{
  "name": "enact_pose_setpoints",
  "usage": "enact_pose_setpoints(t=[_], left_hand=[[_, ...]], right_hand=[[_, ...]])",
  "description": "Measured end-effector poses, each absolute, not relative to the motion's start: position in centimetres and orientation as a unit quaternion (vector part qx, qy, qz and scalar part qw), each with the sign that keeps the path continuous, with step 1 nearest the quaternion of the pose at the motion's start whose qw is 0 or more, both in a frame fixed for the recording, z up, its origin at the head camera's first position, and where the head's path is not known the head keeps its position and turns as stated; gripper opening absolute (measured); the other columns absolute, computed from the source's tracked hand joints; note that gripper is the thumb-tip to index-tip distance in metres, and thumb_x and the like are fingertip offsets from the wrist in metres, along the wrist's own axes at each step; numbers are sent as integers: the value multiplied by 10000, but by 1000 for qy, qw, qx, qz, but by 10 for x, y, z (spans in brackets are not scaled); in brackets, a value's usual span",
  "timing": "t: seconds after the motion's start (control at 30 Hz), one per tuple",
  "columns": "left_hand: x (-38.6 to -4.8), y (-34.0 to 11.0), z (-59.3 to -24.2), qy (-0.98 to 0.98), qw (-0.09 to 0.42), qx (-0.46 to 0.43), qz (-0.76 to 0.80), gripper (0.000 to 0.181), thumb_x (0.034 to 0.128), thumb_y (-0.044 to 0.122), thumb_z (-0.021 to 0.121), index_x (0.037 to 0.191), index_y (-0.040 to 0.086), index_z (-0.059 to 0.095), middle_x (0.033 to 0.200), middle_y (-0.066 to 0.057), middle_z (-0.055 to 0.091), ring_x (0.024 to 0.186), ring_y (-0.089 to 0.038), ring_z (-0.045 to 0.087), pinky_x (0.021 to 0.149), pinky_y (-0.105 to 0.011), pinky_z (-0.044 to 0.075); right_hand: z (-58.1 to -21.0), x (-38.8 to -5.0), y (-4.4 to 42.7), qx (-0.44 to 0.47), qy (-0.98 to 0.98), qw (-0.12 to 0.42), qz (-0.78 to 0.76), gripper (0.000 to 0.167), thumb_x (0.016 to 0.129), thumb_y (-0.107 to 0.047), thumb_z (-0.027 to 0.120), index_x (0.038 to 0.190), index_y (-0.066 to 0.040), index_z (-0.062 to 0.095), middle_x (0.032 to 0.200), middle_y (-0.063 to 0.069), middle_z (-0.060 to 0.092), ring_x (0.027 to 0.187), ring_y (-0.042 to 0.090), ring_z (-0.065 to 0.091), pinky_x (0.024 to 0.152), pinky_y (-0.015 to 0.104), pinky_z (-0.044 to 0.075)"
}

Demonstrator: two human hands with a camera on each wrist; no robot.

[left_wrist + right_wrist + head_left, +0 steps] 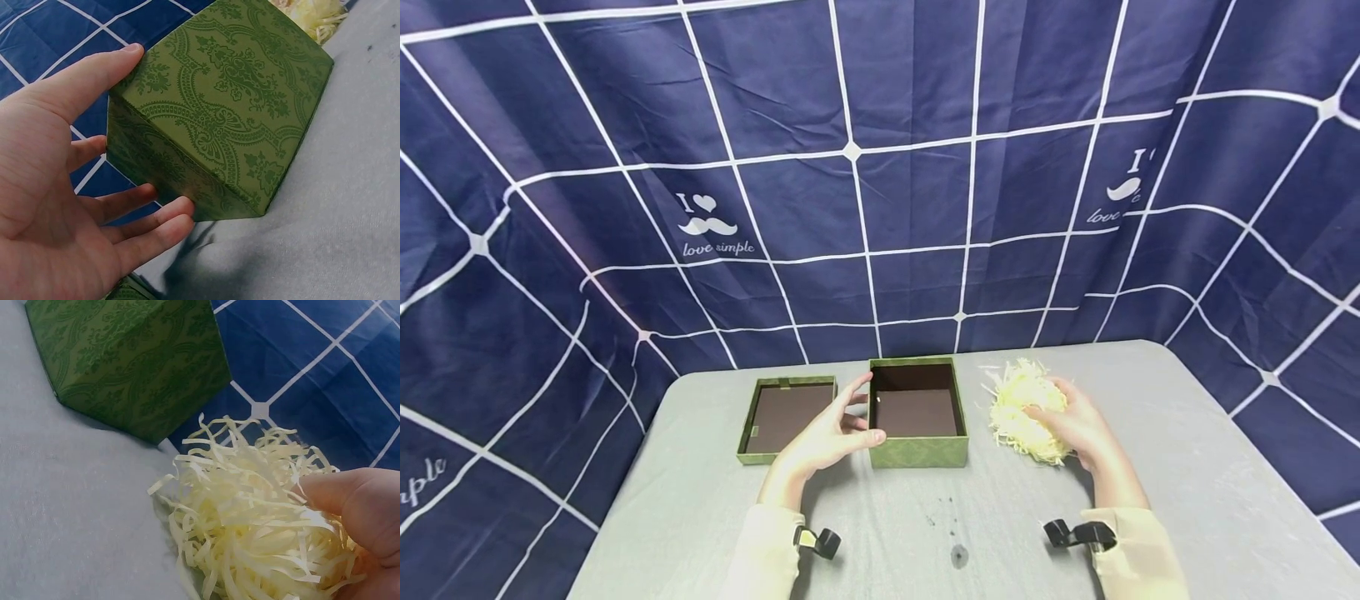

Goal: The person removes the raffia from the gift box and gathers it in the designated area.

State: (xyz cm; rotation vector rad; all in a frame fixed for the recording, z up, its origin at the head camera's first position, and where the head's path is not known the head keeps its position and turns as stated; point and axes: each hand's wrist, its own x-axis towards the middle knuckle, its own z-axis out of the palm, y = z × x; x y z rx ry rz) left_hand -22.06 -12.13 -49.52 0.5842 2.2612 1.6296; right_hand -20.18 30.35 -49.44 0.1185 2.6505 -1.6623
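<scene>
A green patterned box with a dark brown inside stands uncovered on the table. My left hand is at its left side, with the thumb at the near left corner and the index finger up by the rim. In the left wrist view, the thumb and fingers lie fairly straight against the box. To the right of the box is a loose clump of pale yellow shredded paper. My right hand grips this clump from its right side, thumb sunk in the strands; the other fingers are mostly hidden.
Left of the box lies a shallow green lid, its brown inside facing up. The grey table has a few dark spots near the front. A blue cloth with white lines hangs behind and at both sides.
</scene>
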Motion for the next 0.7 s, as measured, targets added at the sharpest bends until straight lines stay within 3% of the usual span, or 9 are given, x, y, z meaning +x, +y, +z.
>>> enact_pose_setpoints(t=[0.27,0.5,0.7], left_hand=[[-221,-121,-494,785,146,206,566,991,967,249,863,1749,313,257,1665,-218,423,1184,-286,666,963,-433,548],[-221,-121,-496,784,148,203,567,981,973,264,858,1747,336,259,1669,-196,420,1200,-310,659,962,-425,541],[-220,-121,-495,787,150,191,567,982,966,282,866,1742,349,268,1669,-170,436,1210,-302,662,973,-406,541]], right_hand=[[-494,-200,310,38,856,14,-516,702,1006,-137,776,1568,96,425,1347,282,607,961,120,608,770,234,552],[-492,-197,315,58,857,26,-511,764,1016,-208,778,1612,73,392,1418,303,588,1011,115,596,810,218,543],[-490,-196,318,56,843,37,-533,811,1010,-220,791,1628,72,354,1394,306,589,940,107,640,773,261,585]])
